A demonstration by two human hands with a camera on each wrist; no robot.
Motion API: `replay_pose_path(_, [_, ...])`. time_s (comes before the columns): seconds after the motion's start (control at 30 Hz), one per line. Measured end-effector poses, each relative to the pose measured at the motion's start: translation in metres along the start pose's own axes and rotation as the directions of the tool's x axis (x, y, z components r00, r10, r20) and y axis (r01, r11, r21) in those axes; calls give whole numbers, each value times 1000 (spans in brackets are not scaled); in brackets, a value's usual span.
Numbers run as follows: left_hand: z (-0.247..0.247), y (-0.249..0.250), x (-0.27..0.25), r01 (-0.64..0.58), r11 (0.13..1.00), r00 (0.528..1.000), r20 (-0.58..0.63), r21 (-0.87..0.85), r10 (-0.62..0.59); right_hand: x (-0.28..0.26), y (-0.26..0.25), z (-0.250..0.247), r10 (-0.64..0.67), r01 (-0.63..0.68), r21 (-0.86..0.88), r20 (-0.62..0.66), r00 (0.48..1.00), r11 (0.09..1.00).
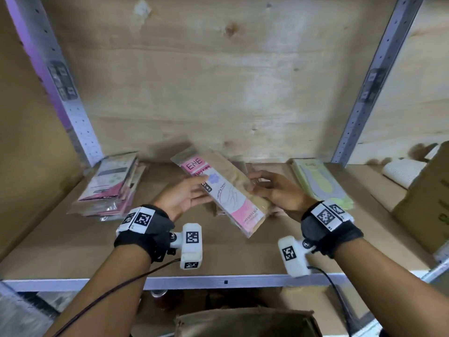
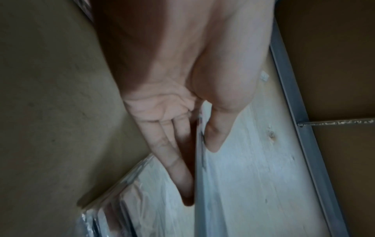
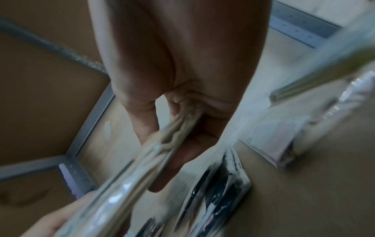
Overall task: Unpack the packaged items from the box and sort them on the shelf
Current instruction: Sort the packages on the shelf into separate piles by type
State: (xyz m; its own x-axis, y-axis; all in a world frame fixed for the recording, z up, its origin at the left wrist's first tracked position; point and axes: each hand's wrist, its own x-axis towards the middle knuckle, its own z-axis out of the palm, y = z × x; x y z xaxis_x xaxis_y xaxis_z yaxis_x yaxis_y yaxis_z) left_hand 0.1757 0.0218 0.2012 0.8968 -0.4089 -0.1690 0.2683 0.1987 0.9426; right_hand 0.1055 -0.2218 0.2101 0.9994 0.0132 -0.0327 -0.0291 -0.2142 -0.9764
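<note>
One stocking packet, clear plastic with a pink and white card marked "ENE", is held in the air above the middle of the shelf, tilted with its top end toward the back left. Two hands carry it. The left hand takes its left edge, thumb on the printed face and the straight fingers laid along the underside, so the packet is pinched between thumb and fingers. The right hand takes the right edge the same way, with the thumb on one face and the fingers behind the wrinkled beige contents.

Three groups of packets lie on the shelf. One stack of pink packets sits at the back left, just beside the left upright; it holds several packets, but their number cannot be told from the overlapping edges. One pile of pale green packets lies at the back right, near the right upright; its count cannot be told either. Some packets lie under the held one, mostly hidden by it. One cardboard box stands at the right end of the shelf, with one white textured item just behind it. Each wrist wears one black band with white marker blocks.
</note>
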Motion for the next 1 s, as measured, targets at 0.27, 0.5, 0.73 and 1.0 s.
replay_pose_path(0.27, [-27,8,25,-189,969,916,-328,161,233,-3,11,-15,-51,33,97,192,980,995])
replay_pose_path(0.5, [-28,3,28,-222,799,923,-145,558,357,-6,26,-34,49,-56,28,227,973,998])
replay_pose_path(0.73, [-21,4,25,-162,823,929,-197,544,314,-8,27,-38,40,-27,-62,220,975,998])
replay_pose_path(1.0, [-18,0,21,-88,971,993,-58,224,104,-16,25,-39,-16,23,-28,237,971,999])
